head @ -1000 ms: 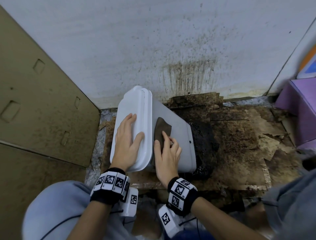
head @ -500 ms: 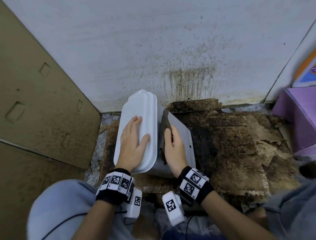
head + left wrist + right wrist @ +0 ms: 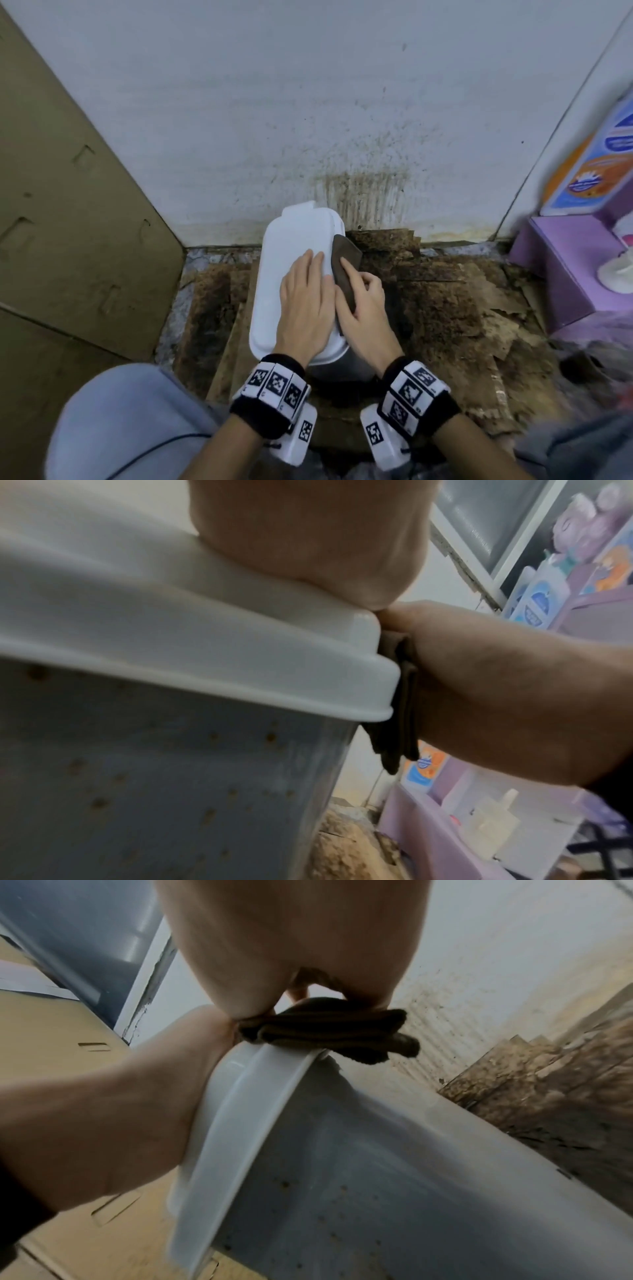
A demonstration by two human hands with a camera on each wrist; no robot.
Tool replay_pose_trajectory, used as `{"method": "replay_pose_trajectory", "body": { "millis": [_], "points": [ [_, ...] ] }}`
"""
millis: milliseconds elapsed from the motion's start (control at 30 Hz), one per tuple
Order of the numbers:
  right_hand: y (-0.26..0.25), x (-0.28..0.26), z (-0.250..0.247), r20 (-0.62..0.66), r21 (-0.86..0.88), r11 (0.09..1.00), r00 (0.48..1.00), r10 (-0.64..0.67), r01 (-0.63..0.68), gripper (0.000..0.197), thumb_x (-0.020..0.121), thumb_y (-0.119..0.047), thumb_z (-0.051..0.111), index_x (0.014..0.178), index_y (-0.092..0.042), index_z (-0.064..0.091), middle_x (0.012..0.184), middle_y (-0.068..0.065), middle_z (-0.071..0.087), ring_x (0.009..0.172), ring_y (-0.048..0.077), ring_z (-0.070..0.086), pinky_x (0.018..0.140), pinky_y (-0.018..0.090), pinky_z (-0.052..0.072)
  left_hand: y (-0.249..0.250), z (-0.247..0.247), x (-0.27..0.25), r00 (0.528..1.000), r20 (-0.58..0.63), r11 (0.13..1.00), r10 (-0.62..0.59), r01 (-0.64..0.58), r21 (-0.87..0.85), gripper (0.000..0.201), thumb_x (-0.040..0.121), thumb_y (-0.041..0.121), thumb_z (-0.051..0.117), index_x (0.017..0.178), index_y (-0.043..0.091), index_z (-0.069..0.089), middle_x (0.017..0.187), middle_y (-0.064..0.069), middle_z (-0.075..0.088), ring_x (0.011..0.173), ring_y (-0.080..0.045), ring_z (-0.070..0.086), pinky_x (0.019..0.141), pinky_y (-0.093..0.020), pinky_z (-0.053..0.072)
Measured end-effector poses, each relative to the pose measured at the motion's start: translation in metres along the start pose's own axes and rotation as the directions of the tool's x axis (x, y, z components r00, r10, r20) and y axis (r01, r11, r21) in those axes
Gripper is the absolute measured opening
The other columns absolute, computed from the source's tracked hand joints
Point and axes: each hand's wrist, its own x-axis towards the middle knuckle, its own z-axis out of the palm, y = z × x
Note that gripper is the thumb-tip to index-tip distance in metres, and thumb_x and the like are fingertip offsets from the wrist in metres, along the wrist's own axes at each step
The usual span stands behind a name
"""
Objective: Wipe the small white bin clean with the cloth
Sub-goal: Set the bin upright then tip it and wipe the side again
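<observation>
Corner of a stained white wall (image 3: 308,102) and a floor of soiled brown cardboard (image 3: 445,308). The small white plastic bin (image 3: 339,363) stands near the wall, its lid (image 3: 287,260) now facing up; half a second earlier its side showed. The left hand (image 3: 305,308) lies flat on the lid, fingers straight, shifted toward the right rim. The right hand (image 3: 366,315) pinches the dark brown folded cloth (image 3: 346,263) against that rim, index finger extended, other fingers curled.

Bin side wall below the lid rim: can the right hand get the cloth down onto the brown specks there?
Probably yes: the right hand holds the cloth against the lid rim just above that wall, and nothing blocks it.
</observation>
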Motion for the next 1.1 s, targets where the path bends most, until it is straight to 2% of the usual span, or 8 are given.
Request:
{"method": "replay_pose_trajectory", "body": {
  "millis": [67,200,400,500,633,767,933,1100],
  "points": [
    [0.003,-0.001,-0.011,0.02,0.027,0.998,0.998,0.063,-0.063,0.053,0.103,-0.045,0.045,0.154,-0.041,0.027,0.139,-0.004,0.03,0.133,0.011,0.031,0.107,0.022,0.026,0.014,0.0,0.001,0.999,0.006,0.985,-0.042,0.042,-0.167,0.055,0.107,0.038,0.025,0.155,0.013,0.036,0.163,-0.002,0.032,0.153,-0.02,0.025,0.123,-0.031,0.018],
    [0.01,-0.003,-0.034,0.048,0.058,0.984,0.985,0.168,-0.171,0.06,0.101,-0.053,0.046,0.154,-0.044,0.022,0.14,-0.007,0.03,0.142,0.018,0.025,0.119,0.041,0.027,0.017,-0.011,0.003,0.985,0.098,0.894,-0.14,0.168,-0.416,0.05,0.11,0.027,0.035,0.159,0.025,0.025,0.166,0.012,0.02,0.152,-0.003,0.013,0.124,-0.028,0.013],
    [0.017,-0.004,-0.064,0.078,-0.034,0.963,0.96,0.269,-0.267,0.075,0.098,-0.056,0.051,0.159,-0.037,0.01,0.153,-0.001,0.024,0.146,0.021,0.018,0.116,0.047,0.024,-0.009,-0.02,0.004,0.984,-0.036,0.961,-0.174,0.162,-0.226,0.046,0.107,0.017,0.041,0.152,0.014,0.036,0.157,-0.003,0.032,0.147,-0.015,0.023,0.123,-0.037,0.02],
    [0.02,-0.002,-0.071,0.103,-0.036,0.959,0.954,0.283,-0.281,0.081,0.096,-0.055,0.055,0.159,-0.037,0.007,0.158,0.0,0.02,0.148,0.024,0.017,0.116,0.051,0.025,-0.009,-0.017,-0.003,0.953,0.04,0.934,-0.3,0.302,-0.19,0.051,0.108,0.032,0.041,0.155,0.014,0.031,0.157,-0.005,0.028,0.147,-0.022,0.021,0.118,-0.042,0.024],
    [0.018,0.0,-0.067,0.11,-0.046,0.963,0.957,0.27,-0.266,0.092,0.091,-0.058,0.062,0.159,-0.036,0.004,0.156,-0.002,0.021,0.147,0.023,0.019,0.116,0.048,0.028,-0.004,-0.012,-0.009,0.909,0.158,0.897,-0.386,0.41,-0.166,0.072,0.102,0.054,0.046,0.157,0.013,0.022,0.154,-0.012,0.03,0.142,-0.031,0.036,0.11,-0.042,0.033],
    [0.021,0.002,-0.064,0.09,-0.092,0.955,0.952,0.291,-0.283,0.104,0.083,-0.068,0.065,0.158,-0.033,0.001,0.154,-0.001,0.026,0.145,0.024,0.026,0.116,0.047,0.033,-0.011,-0.003,-0.005,0.855,0.247,0.84,-0.455,0.505,-0.199,0.1,0.085,0.076,0.057,0.157,0.02,0.016,0.154,-0.007,0.036,0.136,-0.029,0.046,0.107,-0.043,0.042],
    [0.029,0.003,-0.065,0.088,-0.087,0.953,0.95,0.298,-0.291,0.108,0.077,-0.076,0.065,0.157,-0.038,0.003,0.155,0.0,0.029,0.144,0.022,0.03,0.116,0.049,0.034,-0.016,0.005,-0.003,0.867,0.247,0.846,-0.433,0.486,-0.219,0.087,0.078,0.081,0.06,0.143,0.029,0.035,0.138,0.001,0.049,0.125,-0.023,0.054,0.102,-0.047,0.048],
    [0.027,0.0,-0.064,0.053,-0.025,0.952,0.951,0.305,-0.305,0.111,0.074,-0.073,0.07,0.156,-0.035,0.006,0.155,-0.003,0.029,0.142,0.022,0.035,0.114,0.048,0.038,-0.019,-0.002,-0.005,0.882,0.255,0.851,-0.397,0.458,-0.257,0.091,0.07,0.086,0.059,0.14,0.033,0.039,0.134,0.006,0.056,0.12,-0.018,0.058,0.101,-0.049,0.051]
  ]
}}
